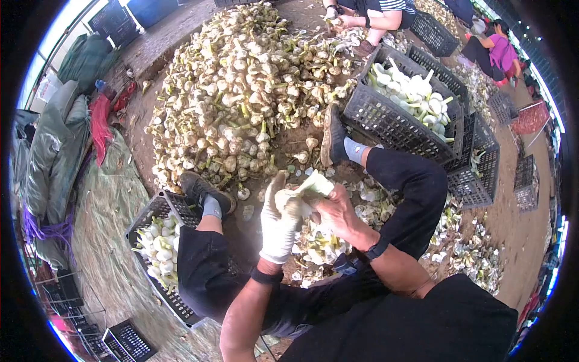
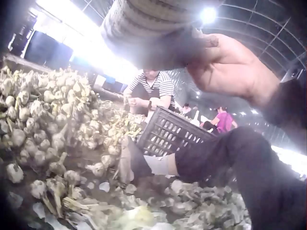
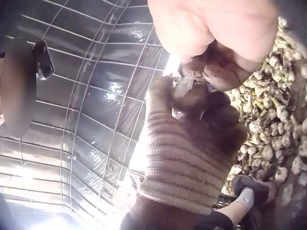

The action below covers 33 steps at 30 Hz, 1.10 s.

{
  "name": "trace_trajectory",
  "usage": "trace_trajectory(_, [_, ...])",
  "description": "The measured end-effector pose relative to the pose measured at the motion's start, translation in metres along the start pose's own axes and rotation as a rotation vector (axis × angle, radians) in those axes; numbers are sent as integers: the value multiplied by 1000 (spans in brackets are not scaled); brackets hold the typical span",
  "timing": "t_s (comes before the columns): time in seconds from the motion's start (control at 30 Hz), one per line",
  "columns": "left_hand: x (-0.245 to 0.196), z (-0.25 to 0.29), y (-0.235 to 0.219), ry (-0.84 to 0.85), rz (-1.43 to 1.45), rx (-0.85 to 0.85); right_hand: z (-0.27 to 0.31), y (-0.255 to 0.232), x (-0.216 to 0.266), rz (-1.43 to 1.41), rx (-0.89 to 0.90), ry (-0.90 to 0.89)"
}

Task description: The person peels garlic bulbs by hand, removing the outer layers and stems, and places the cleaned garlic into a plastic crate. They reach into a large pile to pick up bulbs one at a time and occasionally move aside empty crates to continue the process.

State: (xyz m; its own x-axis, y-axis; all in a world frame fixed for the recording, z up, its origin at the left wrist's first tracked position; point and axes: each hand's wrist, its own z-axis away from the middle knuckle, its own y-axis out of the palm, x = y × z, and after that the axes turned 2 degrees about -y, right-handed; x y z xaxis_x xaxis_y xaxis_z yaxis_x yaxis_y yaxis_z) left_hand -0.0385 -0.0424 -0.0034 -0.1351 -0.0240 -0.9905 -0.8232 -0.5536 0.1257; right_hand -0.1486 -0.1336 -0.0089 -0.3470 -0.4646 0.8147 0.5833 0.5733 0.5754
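In the head view, my gloved left hand [image 1: 279,226] grips a garlic bulb [image 1: 288,198] with its fingers curled round it. A broad pale green leaf or stem [image 1: 316,184] extends from the bulb toward my bare right hand [image 1: 341,216], which pinches it. The hands nearly meet above the loose peelings [image 1: 322,244]. In the left wrist view the striped glove [image 2: 148,31] is beside my right hand [image 2: 230,69]. In the right wrist view my right hand's fingers [image 3: 216,74] are bent close to the glove [image 3: 184,155], and the bulb is mostly hidden.
A large heap of unpeeled garlic [image 1: 235,90] lies ahead. Black crates of white trimmed garlic stand at the right [image 1: 395,117] and left [image 1: 151,265]. Both legs are spread around the peelings. Another person [image 1: 377,21] sits across, with one in purple [image 1: 500,51] farther right.
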Motion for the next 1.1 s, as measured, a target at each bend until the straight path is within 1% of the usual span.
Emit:
trace_trajectory(0.07, [-17, 2, -3, -263, 494, 134, 3, 2, 9, 38, 54, 128])
trace_trajectory(0.1, [-17, 1, -11, -426, 813, 260, 3, 4, 17, -191, 128, 179])
trace_trajectory(0.13, [-13, -3, -15, -404, 900, 402, 3, 7, 19, -193, 132, 176])
trace_trajectory(0.2, [-20, -3, -11, -462, 893, 226, 3, 13, 23, -344, 32, 247])
trace_trajectory(0.23, [-18, -6, -10, -381, 716, 182, -1, 20, 22, -289, -87, 212])
trace_trajectory(0.27, [-13, -9, -10, -298, 541, 138, -2, 16, 17, -289, -86, 213])
trace_trajectory(0.3, [-7, -10, -15, -336, 479, 112, -3, 10, 7, -150, -112, 113])
trace_trajectory(0.33, [6, -11, -10, -206, 432, -50, -3, 5, 1, -9, -137, 13])
trace_trajectory(0.37, [4, -7, -10, -168, 373, -1, 1, 3, 10, 101, -117, 38])
trace_trajectory(0.4, [1, -4, -11, -130, 311, 49, 2, 6, 11, 103, -117, 39])
trace_trajectory(0.47, [11, -9, -2, -21, 250, 9, 5, 14, 6, 438, -114, -143])
trace_trajectory(0.5, [6, -11, 3, -64, 226, -71, 5, 14, 1, 457, -28, -293])
trace_trajectory(0.53, [9, -18, -8, -227, 153, -104, 5, 16, -14, 368, -24, -392])
trace_trajectory(0.6, [2, -15, 0, -282, 329, -238, 13, 14, 1, 225, -64, -44])
trace_trajectory(0.63, [-2, -12, -3, -282, 326, -248, 7, 10, -7, 41, -186, -31])
trace_trajectory(0.67, [-8, -9, -7, -282, 411, -235, 0, 18, 2, 4, -433, 39])
trace_trajectory(0.7, [-11, -8, -11, -279, 496, -215, -3, -3, -7, 134, -420, 90])
trace_trajectory(0.73, [-6, -6, -24, -257, 520, -120, -6, -38, -21, 267, -408, 137])
trace_trajectory(0.8, [-16, -8, -27, -204, 489, -43, -4, -83, -42, 895, -295, 383])
trace_trajectory(0.83, [-18, -11, -25, -202, 497, -45, 2, -92, -45, 1234, -53, 496])
trace_trajectory(0.87, [-18, -12, -23, -183, 438, -39, 14, -98, -51, 1543, 173, 360])
trace_trajectory(0.9, [-18, -10, -21, -168, 375, -33, 22, -84, -39, 1584, 189, 363])
trace_trajectory(0.93, [-20, -9, -20, -170, 375, -36, 29, -70, -24, 1624, 201, 361])
trace_trajectory(0.97, [-22, -8, -19, -196, 433, -9, 28, -62, -17, 1622, 202, 361])
trace_trajectory(1.0, [-24, -7, -17, -225, 488, 20, 25, -55, -11, 1247, 126, 285])
trace_trajectory(1.03, [-18, -8, -16, -187, 438, 27, 23, -49, -5, 869, 45, 205])
trace_trajectory(1.07, [-13, -9, -14, -192, 431, 40, 20, -42, 1, 863, 31, 201])
trace_trajectory(1.1, [-9, -9, -12, -153, 342, 42, 16, -34, 8, 797, 66, 80])
